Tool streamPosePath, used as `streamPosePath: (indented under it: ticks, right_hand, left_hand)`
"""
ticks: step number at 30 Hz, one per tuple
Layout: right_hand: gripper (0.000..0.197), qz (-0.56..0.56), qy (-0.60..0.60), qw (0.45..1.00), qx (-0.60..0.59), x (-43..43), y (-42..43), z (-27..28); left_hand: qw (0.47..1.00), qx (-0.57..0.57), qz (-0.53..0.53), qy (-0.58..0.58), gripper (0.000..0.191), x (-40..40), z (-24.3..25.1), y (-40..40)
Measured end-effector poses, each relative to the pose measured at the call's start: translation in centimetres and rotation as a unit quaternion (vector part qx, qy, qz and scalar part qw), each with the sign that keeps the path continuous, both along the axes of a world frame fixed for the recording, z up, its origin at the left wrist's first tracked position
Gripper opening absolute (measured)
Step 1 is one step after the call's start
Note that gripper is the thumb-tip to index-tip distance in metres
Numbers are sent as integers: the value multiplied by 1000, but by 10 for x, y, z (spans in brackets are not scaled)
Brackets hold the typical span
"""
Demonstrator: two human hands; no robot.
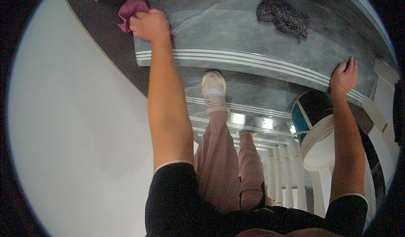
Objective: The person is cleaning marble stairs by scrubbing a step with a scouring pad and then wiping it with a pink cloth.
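On the left, my left hand (151,25) grips a crumpled pink cloth (134,10) at the end of a grey marble-patterned stair tread (215,31), beside the dark skirting. My right hand (344,76) rests near the tread's striped front edge on the right; its fingers are partly spread and nothing shows in them. A dark speckled, fuzzy cloth or mat (283,17) lies on the same tread, between my hands and farther up. Below my right hand stands a bucket (319,142) with a pale rim, its dark and teal side partly hidden by my forearm.
A white wall (85,110) runs along the left. More steps with striped edges (253,108) descend below, with my shoe (214,86) on one. Pale balusters (286,177) stand at the lower right. Another step's edge (357,2) curves across the top right.
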State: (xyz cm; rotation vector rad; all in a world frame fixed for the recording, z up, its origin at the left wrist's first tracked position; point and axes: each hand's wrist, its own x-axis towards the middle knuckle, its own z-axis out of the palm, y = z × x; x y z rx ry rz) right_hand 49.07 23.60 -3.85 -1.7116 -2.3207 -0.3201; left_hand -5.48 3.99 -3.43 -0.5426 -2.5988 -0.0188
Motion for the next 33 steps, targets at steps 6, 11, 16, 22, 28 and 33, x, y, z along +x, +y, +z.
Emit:
streamPosePath:
  ticks: [6, 11, 16, 22, 28, 33]
  right_hand:
    - [47, -31, -13, 999, 6, 2, -1, 1]
    - [46, -12, 20, 1000, -7, 1, -1, 1]
    - [46, 6, 10, 1000, 8, 2, -2, -1]
    - [48, -2, 7, 1000, -11, -5, -2, 4]
    - [49, -7, 13, 1000, -5, -10, -3, 8]
    - [47, -28, 46, 998, -31, -7, -7, 6]
  left_hand:
    - [976, -71, -153, -137, 44, 84, 1, 85]
    - [888, -92, -332, -306, 41, 151, 8, 82]
    - [856, 19, -440, -270, 34, 131, 27, 59]
    - [956, -79, -249, -131, 42, -25, 7, -34]
    - [964, 11, -261, -44, 44, 43, -2, -34]
    - [875, 78, -327, -347, 47, 187, 36, 10]
